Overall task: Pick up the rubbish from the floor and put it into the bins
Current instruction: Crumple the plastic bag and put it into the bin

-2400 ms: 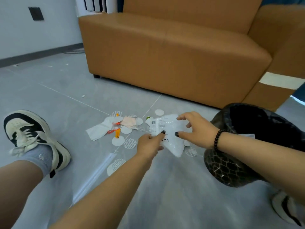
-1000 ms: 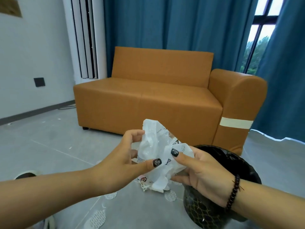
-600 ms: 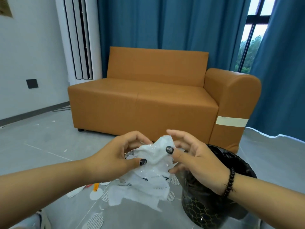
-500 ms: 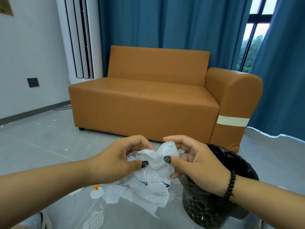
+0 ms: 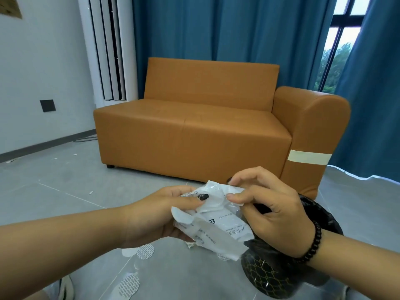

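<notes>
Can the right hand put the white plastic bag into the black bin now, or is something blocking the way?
Probably yes. The right hand pinches the white plastic bag just beside the black bin; nothing visible blocks it, though the left hand also grips it.

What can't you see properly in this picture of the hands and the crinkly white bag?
All in the head view:
- Inside of the black bin: hidden behind the right hand and its wrist.
- Small print on the white plastic bag: too small and crumpled to read.
- Left hand fingers: mostly tucked behind the bag.
- Shoe: cut off by the bottom edge.
- Round paper pieces on the floor: partly covered by the bag and arm.
</notes>
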The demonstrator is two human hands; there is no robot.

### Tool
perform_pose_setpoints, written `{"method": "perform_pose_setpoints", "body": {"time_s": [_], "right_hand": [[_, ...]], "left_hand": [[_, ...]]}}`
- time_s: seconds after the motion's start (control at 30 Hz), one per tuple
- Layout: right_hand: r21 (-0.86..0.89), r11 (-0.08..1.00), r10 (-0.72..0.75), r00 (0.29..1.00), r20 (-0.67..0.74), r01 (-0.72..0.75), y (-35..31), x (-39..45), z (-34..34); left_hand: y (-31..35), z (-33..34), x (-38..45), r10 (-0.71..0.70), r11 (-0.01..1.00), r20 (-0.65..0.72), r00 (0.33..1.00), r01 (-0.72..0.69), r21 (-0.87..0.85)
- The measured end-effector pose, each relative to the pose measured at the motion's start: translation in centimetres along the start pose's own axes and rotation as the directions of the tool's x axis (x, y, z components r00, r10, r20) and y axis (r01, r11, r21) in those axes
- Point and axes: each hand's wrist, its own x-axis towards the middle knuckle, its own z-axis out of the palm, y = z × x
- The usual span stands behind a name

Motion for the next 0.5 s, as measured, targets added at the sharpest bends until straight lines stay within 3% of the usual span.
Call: {"method": "perform_pose_setpoints", "body": {"time_s": [0.13, 0.27, 0.43, 0.5], "right_hand": [[-0.125, 0.984, -0.116, 0.988, 0.101, 0.128, 0.07, -0.44, -0.01], [-0.113, 0.981, -0.134, 0.968, 0.211, 0.160, -0.32, -0.85, -0.34], [0.100, 0.995, -0.005, 0.993, 0.118, -0.007, -0.83, -0.80, -0.60], [0.121, 0.989, 0.071, 0.985, 0.157, -0.090, -0.77, -0.89, -0.94]], "left_hand": [[0.65, 0.32, -0.50, 0.049, 0.998, 0.062, 0.997, -0.046, -0.053], [0.49, 0.31, -0.21, 0.076, 0.997, -0.068, 0.995, -0.076, 0.006], [0.38, 0.03, -0.32, 0.165, 0.979, -0.089, 0.982, -0.152, 0.135], [0.57, 0.03, -0.42, 0.221, 0.960, -0.077, 0.972, -0.203, 0.195]]}}
